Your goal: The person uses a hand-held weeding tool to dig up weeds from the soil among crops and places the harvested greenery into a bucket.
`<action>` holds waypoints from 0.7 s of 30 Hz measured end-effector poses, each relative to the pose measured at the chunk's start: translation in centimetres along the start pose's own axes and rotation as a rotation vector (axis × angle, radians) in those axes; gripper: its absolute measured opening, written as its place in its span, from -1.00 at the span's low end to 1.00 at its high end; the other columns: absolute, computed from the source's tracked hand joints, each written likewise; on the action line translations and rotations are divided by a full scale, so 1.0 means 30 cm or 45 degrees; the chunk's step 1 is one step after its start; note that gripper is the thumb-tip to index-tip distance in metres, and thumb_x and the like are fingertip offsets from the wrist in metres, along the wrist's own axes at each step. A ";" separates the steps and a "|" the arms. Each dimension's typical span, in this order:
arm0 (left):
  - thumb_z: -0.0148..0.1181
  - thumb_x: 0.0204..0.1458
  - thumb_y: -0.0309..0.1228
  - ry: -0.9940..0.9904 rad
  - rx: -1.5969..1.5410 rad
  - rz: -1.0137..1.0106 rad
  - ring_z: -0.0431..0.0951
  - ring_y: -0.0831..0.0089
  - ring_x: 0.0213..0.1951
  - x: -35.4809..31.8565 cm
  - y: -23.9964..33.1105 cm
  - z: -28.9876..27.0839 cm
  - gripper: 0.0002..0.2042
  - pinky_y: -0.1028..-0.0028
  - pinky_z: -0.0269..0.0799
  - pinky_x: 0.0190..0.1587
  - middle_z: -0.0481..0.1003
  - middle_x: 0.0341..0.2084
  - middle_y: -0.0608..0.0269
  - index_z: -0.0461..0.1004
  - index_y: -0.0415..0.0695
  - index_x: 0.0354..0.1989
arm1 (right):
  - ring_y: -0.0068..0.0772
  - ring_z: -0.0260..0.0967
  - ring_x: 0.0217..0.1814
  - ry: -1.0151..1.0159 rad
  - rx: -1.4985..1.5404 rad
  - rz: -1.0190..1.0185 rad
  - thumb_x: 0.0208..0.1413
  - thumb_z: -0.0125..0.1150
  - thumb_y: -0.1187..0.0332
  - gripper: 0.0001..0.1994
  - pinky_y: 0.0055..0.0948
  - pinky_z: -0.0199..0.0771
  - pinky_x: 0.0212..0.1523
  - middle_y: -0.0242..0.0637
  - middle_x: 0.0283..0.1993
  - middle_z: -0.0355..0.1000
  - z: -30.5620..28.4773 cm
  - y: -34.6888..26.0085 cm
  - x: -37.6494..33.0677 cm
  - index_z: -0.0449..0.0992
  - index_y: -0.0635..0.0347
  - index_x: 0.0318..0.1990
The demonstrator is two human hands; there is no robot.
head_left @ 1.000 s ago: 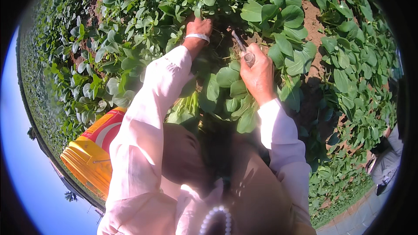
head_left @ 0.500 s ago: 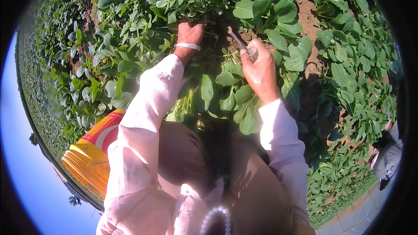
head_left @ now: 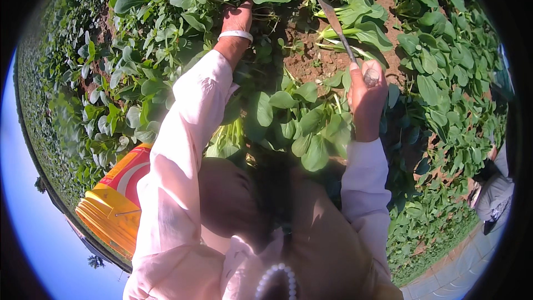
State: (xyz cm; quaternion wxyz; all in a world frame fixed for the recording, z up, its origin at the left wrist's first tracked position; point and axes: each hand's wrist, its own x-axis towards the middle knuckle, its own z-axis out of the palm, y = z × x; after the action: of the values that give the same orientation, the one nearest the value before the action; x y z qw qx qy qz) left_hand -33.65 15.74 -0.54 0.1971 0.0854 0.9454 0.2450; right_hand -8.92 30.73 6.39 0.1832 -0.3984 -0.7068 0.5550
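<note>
Around the person, green leafy plants (head_left: 166, 33) cover the ground on all sides, with patches of brown soil (head_left: 311, 61) open between them. At the lower left stands a yellow bucket (head_left: 114, 219) with a red and white part on its side, close to the left sleeve (head_left: 177, 155). At the far right edge a part of another person in grey clothes (head_left: 494, 194) is seen, next to a paved strip (head_left: 461, 272). Big leaves (head_left: 300, 128) rise between the two arms and hide the ground under them. The right hand (head_left: 366, 97) is closed around the handle of a knife (head_left: 340, 29); the thin blade points up and a little to the left, away from the fist, and its tip is over the soil just beside a plant with pale stems (head_left: 355, 33). The left hand (head_left: 237, 19), with a white band (head_left: 235, 35) on the wrist, is stretched far forward into the plants. Its fingers are covered by leaves, so I cannot tell if it is gripping something. This hand is well apart from the knife, with bare soil between them.
</note>
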 end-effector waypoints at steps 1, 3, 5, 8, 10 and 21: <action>0.10 0.03 -0.15 0.004 -0.042 0.018 0.48 -0.02 -0.10 0.007 -0.018 0.012 -0.56 0.28 0.36 -0.05 0.49 -0.15 -0.12 0.44 -0.25 -0.04 | -0.70 -0.08 -0.71 -0.042 -0.067 -0.016 0.11 0.17 0.47 -0.76 -0.57 -0.05 -0.71 -0.53 -0.67 0.06 -0.010 -0.003 -0.019 0.21 0.16 -0.50; 0.03 0.07 -0.15 0.033 -0.265 -0.008 0.46 -0.10 -0.09 -0.019 0.002 0.003 -0.60 0.24 0.35 -0.05 0.47 -0.12 -0.18 0.44 -0.16 -0.02 | -0.69 -0.08 -0.61 -0.135 -0.190 -0.054 0.09 0.17 0.49 -0.75 -0.55 -0.06 -0.63 -0.52 -0.65 0.05 -0.009 -0.072 -0.065 0.21 0.22 -0.53; -0.01 0.09 -0.15 0.014 -0.416 0.061 0.46 -0.14 -0.13 -0.051 0.050 -0.005 -0.61 0.22 0.37 -0.08 0.47 -0.13 -0.18 0.45 -0.14 -0.01 | -0.71 -0.07 -0.58 -0.169 -0.196 0.019 0.10 0.14 0.51 -0.76 -0.55 -0.03 -0.61 -0.50 -0.63 0.04 0.000 -0.089 -0.096 0.19 0.23 -0.51; 0.04 0.09 -0.21 -0.007 0.101 0.657 0.51 -0.04 -0.21 -0.057 0.062 0.018 -0.65 0.27 0.40 -0.14 0.52 -0.19 -0.07 0.47 -0.18 -0.06 | -0.74 -0.04 -0.55 -0.152 -0.217 0.042 0.12 0.11 0.53 -0.78 -0.56 0.00 -0.59 -0.53 -0.61 0.05 0.018 -0.039 -0.120 0.18 0.22 -0.48; 0.12 0.04 -0.26 -0.193 0.022 0.604 0.53 0.00 -0.22 -0.067 0.107 0.059 -0.68 0.30 0.42 -0.15 0.54 -0.26 -0.10 0.49 -0.26 -0.15 | -0.74 -0.03 -0.55 -0.145 -0.057 0.099 0.13 0.10 0.54 -0.79 -0.57 0.01 -0.59 -0.53 -0.61 0.05 0.035 -0.024 -0.117 0.19 0.22 -0.48; 0.30 -0.08 -0.28 -0.222 -0.060 0.603 0.57 0.04 -0.29 -0.022 0.243 0.178 -0.69 0.28 0.46 -0.19 0.55 -0.39 -0.11 0.54 -0.26 -0.25 | -0.73 -0.02 -0.58 -0.181 -0.030 0.127 0.14 0.07 0.53 -0.81 -0.57 0.06 -0.58 -0.50 -0.62 0.12 0.056 -0.034 -0.089 0.20 0.24 -0.47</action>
State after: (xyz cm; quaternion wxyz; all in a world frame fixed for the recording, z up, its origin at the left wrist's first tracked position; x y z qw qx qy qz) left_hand -30.36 24.16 -0.99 0.2169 0.3208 0.8724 0.2983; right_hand -8.83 27.55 7.31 0.0999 -0.3949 -0.7037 0.5822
